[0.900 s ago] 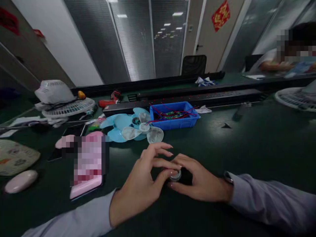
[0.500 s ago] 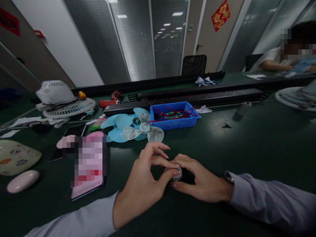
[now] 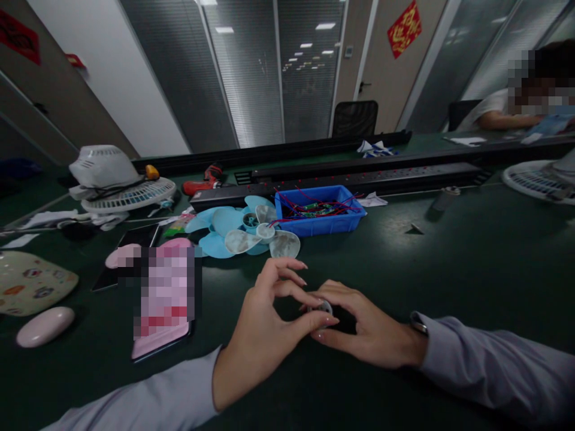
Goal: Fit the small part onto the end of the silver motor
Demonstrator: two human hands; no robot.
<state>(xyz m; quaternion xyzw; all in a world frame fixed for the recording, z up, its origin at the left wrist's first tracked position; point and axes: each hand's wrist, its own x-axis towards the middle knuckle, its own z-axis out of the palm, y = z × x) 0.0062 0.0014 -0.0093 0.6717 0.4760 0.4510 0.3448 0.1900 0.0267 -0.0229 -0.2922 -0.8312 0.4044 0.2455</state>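
A small round grey part [image 3: 327, 307] with dark spots on its face sits between my two hands, low over the dark green table. My left hand [image 3: 265, 320] has its thumb and index finger pressed at the part, while its other fingers are raised and curved. From the right, my right hand [image 3: 366, 326] grips the same part, thumb below and fingers behind it. Fingers cover much of the part, so its full shape is hidden. Just beyond my hands lie a grey fan blade set [image 3: 242, 240] and light blue fan blades [image 3: 215, 244].
A blue bin [image 3: 323, 225] holds green circuit boards and red wires. Phones, one pink [image 3: 164, 287], lie left. A white fan head [image 3: 105, 173] and a red drill [image 3: 204, 182] stand behind. A metal cylinder [image 3: 445, 199] is at right; a co-worker [image 3: 496, 111] sits across.
My left thumb has slid slightly right across the grey part, and more dark spots on its face now show. The right hand keeps its grip. The view has shifted a little.
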